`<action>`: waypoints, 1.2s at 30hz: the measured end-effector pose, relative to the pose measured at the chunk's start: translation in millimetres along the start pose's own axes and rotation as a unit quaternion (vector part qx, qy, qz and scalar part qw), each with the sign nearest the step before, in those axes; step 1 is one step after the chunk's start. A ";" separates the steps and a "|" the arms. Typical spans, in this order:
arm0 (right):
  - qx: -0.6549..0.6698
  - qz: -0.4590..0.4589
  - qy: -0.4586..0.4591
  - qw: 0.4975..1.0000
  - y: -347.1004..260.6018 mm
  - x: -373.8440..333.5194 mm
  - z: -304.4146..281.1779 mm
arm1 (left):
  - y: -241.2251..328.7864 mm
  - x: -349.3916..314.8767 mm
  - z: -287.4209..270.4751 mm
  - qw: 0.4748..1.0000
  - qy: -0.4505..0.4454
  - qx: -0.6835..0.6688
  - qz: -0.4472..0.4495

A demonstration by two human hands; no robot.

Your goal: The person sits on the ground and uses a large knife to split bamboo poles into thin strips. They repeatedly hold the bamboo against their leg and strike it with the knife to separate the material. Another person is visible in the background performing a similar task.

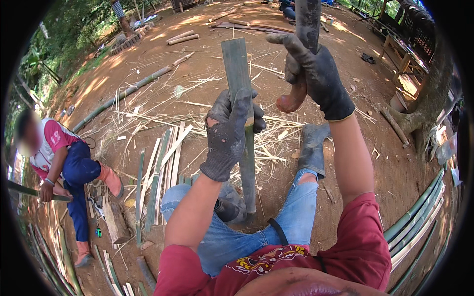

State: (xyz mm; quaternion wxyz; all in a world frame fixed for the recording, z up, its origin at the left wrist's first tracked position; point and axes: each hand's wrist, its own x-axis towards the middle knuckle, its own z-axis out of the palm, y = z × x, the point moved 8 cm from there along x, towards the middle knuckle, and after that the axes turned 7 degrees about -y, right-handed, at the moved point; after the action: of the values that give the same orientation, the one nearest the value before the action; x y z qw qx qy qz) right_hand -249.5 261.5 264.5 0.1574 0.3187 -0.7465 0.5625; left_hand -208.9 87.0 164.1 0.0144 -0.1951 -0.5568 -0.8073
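Note:
A flat green split-bamboo slat (237, 66) stands upright in front of me, its lower end between my boots. My gloved left hand (228, 130) is wrapped round its middle. In my gloved right hand (323, 81) is a machete (308, 24), held up to the right of the slat and apart from it. The dark blade points upward and its far end leaves the picture. A brown wooden handle (294, 98) sticks out below the fist. The right index finger stretches out to the left while the other fingers close on the machete.
A person (59, 148) sits at the left, one hand on a bamboo piece (29, 191). Pale split strips (170, 158) and shavings (266, 143) litter the dirt. A long bamboo pole (126, 94) lies beyond. Green bamboo lengths (414, 212) lie right, near a tree trunk (432, 108).

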 end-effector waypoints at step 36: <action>0.085 0.197 0.139 0.967 57.5 -102.0 -0.9 | 43.7 52.1 -62.8 0.931 0.064 0.277 0.228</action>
State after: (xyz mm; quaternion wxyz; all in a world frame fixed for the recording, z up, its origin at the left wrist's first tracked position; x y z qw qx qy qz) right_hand -211.0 302.3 161.7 0.1176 0.0960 -0.7147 0.6828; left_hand -265.3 23.7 201.3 0.2878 -0.2528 -0.6966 -0.6067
